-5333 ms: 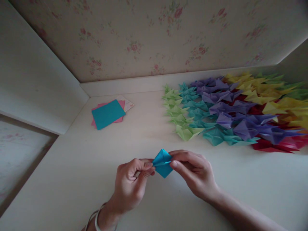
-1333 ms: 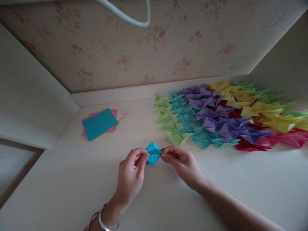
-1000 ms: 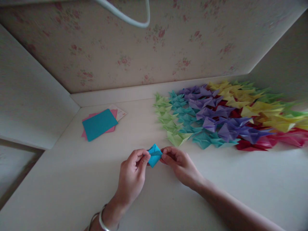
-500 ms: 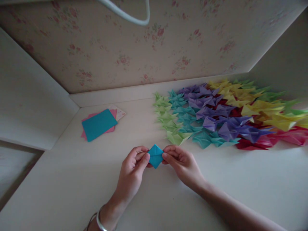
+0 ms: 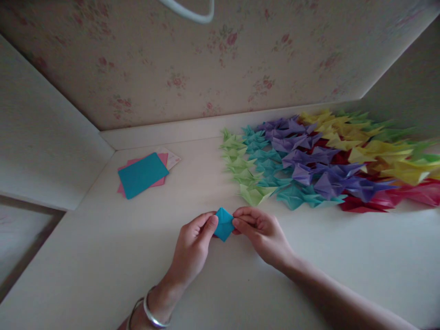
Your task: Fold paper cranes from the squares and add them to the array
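Observation:
A small folded blue paper [image 5: 224,225], diamond-shaped with crease lines, is held between my two hands just above the white table, one point facing away from me. My left hand [image 5: 193,240] pinches its left corner, thumb on top and fingers beneath. On the opposite corner, the thumb and fingers of my right hand [image 5: 261,233] are closed. The fingertips under the paper are partly hidden. A silver bangle [image 5: 153,311] circles my left wrist.
Rows of folded paper cranes [image 5: 302,160] in green, teal, purple, yellow and red spread over the back right. A blue sheet [image 5: 143,176] lies on pink ones at the back left. Floral wallpaper [image 5: 172,68] and a white cable [image 5: 197,17] are behind.
My left thumb and fingers have shifted slightly up along the paper's left side. The folded paper has turned a little, and the view has tilted slightly.

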`<move>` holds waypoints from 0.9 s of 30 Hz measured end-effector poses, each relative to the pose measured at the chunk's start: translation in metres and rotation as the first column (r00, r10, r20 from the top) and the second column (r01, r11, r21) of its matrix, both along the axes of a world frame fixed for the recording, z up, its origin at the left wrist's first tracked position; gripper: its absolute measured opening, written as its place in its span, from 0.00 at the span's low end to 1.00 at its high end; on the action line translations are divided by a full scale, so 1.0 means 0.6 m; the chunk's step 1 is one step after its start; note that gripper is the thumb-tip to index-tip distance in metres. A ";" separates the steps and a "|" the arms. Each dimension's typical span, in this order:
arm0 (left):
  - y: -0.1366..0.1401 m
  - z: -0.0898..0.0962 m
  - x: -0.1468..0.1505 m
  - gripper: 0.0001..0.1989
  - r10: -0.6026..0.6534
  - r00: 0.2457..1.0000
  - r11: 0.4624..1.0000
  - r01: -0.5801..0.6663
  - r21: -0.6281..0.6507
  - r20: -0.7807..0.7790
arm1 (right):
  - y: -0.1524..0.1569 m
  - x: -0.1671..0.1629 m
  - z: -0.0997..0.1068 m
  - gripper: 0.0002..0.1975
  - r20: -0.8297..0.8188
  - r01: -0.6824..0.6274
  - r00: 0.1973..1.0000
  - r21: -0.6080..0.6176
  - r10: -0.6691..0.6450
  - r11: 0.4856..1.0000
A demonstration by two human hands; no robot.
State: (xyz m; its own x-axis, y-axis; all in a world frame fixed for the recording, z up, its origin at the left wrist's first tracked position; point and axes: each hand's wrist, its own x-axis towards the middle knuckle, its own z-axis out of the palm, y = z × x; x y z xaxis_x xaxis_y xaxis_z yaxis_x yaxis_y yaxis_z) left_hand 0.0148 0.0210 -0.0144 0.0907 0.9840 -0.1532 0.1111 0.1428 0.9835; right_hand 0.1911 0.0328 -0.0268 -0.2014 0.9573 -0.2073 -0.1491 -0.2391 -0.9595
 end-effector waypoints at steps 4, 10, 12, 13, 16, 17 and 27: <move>0.002 -0.004 0.004 0.17 0.022 0.992 0.998 -0.014 -0.065 0.121 | 0.000 0.000 0.002 0.15 -0.025 0.005 1.000 -0.003 -0.005 1.000; -0.002 -0.007 0.007 0.16 0.041 0.998 0.999 -0.040 -0.024 0.047 | 0.004 0.000 -0.004 0.16 -0.016 -0.012 1.000 0.023 0.012 1.000; -0.005 -0.007 0.006 0.16 0.064 0.997 0.998 -0.063 0.014 -0.041 | 0.005 0.000 -0.008 0.15 0.001 -0.052 0.999 0.042 0.052 0.998; -0.006 -0.007 0.006 0.17 0.070 0.995 0.997 -0.069 0.020 -0.067 | 0.005 0.000 -0.010 0.15 0.009 -0.061 0.998 0.046 0.060 0.997; -0.009 -0.007 0.005 0.19 0.046 0.994 0.999 -0.046 0.006 -0.097 | 0.003 -0.001 -0.013 0.14 0.024 -0.047 0.999 0.042 0.046 0.998; -0.010 -0.007 0.005 0.18 0.035 0.994 0.999 -0.034 0.005 -0.100 | 0.003 -0.001 -0.013 0.15 0.019 -0.036 0.999 0.039 0.036 0.999; -0.014 0.017 -0.010 0.24 -0.315 0.931 0.938 0.336 0.090 -0.184 | 0.017 0.013 0.001 0.14 -0.196 0.060 0.975 -0.215 -0.103 0.975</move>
State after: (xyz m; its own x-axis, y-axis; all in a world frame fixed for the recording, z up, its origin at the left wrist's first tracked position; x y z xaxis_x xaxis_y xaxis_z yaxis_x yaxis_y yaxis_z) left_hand 0.0088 0.0125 -0.0043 0.3926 0.9164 -0.0779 0.2931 -0.0444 0.9551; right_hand 0.1986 0.0429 -0.0264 -0.1832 0.9130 -0.3644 -0.3641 -0.4074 -0.8376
